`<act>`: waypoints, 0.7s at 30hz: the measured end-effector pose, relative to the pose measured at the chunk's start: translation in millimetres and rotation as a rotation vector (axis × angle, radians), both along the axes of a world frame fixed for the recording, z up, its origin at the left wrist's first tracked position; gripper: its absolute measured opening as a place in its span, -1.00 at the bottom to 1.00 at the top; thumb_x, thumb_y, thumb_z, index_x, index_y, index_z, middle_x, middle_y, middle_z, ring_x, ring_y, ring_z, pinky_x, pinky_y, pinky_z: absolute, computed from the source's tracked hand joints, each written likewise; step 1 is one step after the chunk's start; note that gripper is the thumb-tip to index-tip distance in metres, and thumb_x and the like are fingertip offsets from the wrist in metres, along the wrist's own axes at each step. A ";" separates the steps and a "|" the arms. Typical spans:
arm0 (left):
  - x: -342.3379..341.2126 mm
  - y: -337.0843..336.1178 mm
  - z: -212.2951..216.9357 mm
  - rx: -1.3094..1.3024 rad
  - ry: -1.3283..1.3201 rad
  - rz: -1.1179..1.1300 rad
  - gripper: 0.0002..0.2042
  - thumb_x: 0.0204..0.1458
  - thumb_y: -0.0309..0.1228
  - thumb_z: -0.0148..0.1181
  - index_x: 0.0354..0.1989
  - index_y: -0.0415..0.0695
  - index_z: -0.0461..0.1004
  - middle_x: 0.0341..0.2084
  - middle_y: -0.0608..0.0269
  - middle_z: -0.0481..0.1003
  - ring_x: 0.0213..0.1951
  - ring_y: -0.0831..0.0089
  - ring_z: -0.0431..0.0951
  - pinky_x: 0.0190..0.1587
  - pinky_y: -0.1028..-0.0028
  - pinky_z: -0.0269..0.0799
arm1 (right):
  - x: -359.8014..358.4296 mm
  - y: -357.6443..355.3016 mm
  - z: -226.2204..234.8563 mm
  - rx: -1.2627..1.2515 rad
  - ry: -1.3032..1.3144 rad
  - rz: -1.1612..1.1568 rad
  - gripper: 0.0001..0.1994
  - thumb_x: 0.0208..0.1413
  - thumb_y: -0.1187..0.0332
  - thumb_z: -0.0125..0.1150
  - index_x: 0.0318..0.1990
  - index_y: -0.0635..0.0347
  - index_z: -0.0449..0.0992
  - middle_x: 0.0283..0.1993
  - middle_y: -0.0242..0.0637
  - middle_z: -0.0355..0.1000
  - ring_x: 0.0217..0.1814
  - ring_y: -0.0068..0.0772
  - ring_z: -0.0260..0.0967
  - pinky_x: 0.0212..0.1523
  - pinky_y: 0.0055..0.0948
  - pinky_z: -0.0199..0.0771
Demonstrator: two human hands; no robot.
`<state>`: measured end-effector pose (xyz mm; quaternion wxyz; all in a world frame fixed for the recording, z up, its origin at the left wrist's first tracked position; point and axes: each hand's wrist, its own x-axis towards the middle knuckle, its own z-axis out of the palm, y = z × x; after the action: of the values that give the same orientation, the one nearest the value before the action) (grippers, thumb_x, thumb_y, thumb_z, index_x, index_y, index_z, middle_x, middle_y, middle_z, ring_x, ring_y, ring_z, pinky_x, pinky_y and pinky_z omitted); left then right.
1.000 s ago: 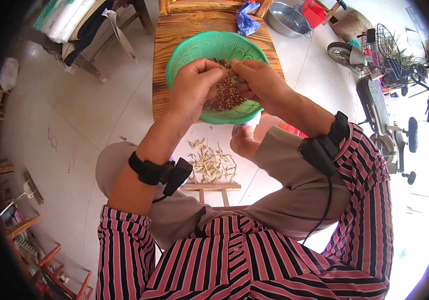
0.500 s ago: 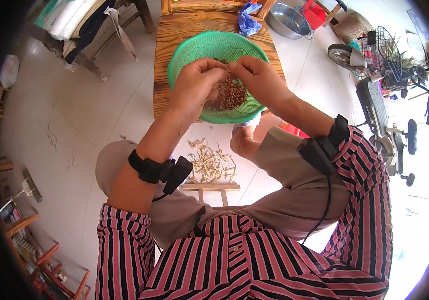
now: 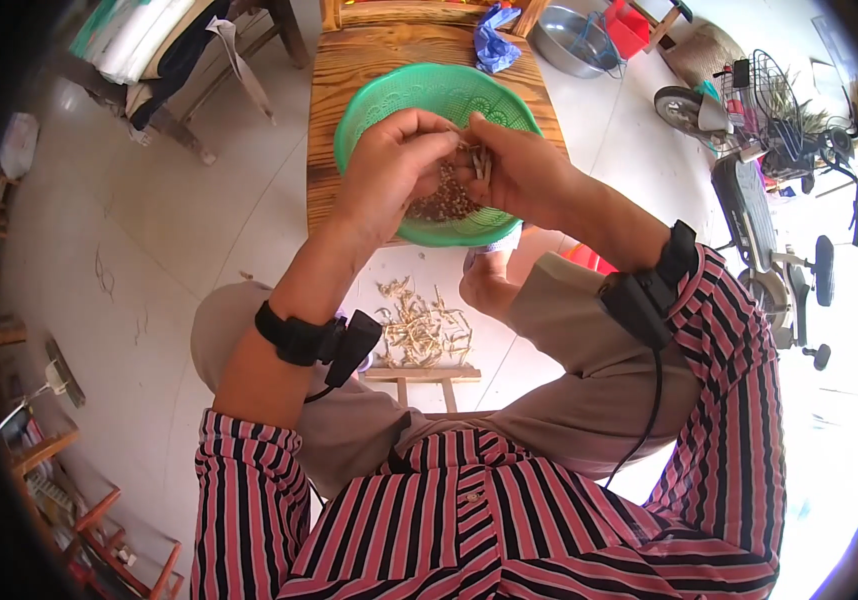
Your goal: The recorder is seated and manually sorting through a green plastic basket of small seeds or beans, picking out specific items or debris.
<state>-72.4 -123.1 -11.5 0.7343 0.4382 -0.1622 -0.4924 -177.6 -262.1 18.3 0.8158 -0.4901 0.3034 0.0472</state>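
Right hand (image 3: pixel 521 165) is turning slightly since the half-second-ago frame, now exposing pale dry pods (image 3: pixel 483 164); left hand (image 3: pixel 394 165) is staying roughly put. Right fingers are curling around the pods, which are looking thin, stiff, papery. Left thumb and forefinger are nearly meeting beside them; cannot tell if anything is sitting between. Both hands are hovering over a round green plastic basket (image 3: pixel 367 112), lattice-walled, smooth-rimmed. Small round reddish-brown beans (image 3: pixel 445 208) are lying loose inside, toward its 6 o'clock. Basket is resting on a wood-grained chair seat (image 3: pixel 389 45).

From the basket: crumpled blue plastic (image 3: pixel 496 48) is lying at 1 o'clock, a shiny round metal basin (image 3: pixel 557 45) is standing at 2, twisted straw-coloured husks (image 3: pixel 424 325) are heaping loosely on the floor at 6.
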 end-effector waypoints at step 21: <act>-3.3 -5.0 -6.3 -0.273 0.621 -0.013 -0.33 0.27 0.08 -0.33 0.14 -0.42 0.17 0.00 -0.12 0.39 -0.02 0.18 0.49 0.07 0.31 0.46 | -5.1 -9.5 20.6 -0.946 -0.200 0.216 -0.85 0.12 0.34 0.18 -0.23 0.21 0.49 -0.38 -0.48 0.44 -0.41 -0.70 0.30 -0.40 -0.63 0.31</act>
<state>-75.7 -128.1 -17.8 0.7974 0.1639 0.0021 -0.5807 -182.7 -271.6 38.8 0.5193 -0.8375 0.1594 -0.0586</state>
